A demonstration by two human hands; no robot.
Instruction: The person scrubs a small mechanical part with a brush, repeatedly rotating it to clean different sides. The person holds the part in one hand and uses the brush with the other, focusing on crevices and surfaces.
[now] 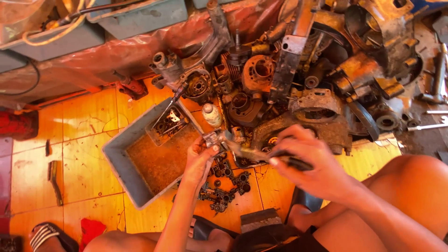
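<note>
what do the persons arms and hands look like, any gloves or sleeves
Both hands are bare: no gloves on the left hand or the right hand. Both forearms are uncovered, with no sleeves in view. No watch, ring or wristband shows on either one. The fingernails on the right hand are short.

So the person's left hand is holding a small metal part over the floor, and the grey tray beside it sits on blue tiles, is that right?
Not quite. The head view shows the grey tray on orange tiles, not blue ones. The rest holds: the left hand holds a small metal part over the floor.
</note>
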